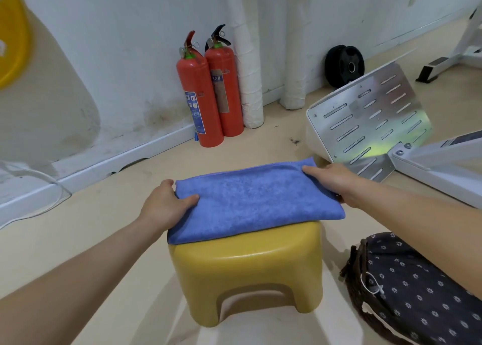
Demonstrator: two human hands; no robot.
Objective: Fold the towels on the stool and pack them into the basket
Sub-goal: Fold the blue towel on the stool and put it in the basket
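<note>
A blue towel (257, 201), folded into a flat rectangle, lies across the top of a yellow plastic stool (250, 269) in the middle of the view. My left hand (167, 203) grips the towel's left end, thumb on top. My right hand (331, 180) holds the towel's right end near the far corner. A wicker basket (407, 290) lined with dark flowered cloth stands on the floor at the lower right, partly behind my right forearm; what it holds is hidden.
Two red fire extinguishers (208, 91) stand against the white wall behind the stool, beside wrapped pipes (247, 57). A slotted metal plate on a white frame (370, 120) lies to the right. A black weight disc (344, 65) leans on the wall. A white cable (39, 183) runs at left.
</note>
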